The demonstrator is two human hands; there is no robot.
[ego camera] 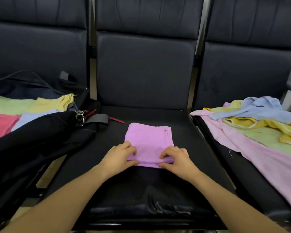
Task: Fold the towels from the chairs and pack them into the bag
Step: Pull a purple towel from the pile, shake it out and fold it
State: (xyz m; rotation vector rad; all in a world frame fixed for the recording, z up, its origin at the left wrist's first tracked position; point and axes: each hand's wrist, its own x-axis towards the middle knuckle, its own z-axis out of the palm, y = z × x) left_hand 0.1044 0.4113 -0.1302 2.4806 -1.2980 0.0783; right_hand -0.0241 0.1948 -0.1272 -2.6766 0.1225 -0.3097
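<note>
A folded purple towel (149, 140) lies flat on the middle chair seat (183, 125). My left hand (119, 157) pinches its near left corner, fingers on top and thumb at the edge. My right hand (176, 159) pinches the near right corner the same way. On the left chair lies an open black bag (40, 130) holding folded green, yellow, pink and blue towels (32, 106). A loose pile of unfolded towels (259, 125), pink, green, yellow and blue, covers the right chair.
Three dark padded chairs stand side by side with tall backrests (144, 69). A metal key ring and a red strap (84, 116) hang from the bag onto the middle seat. The worn front edge of the middle seat (158, 211) is near me.
</note>
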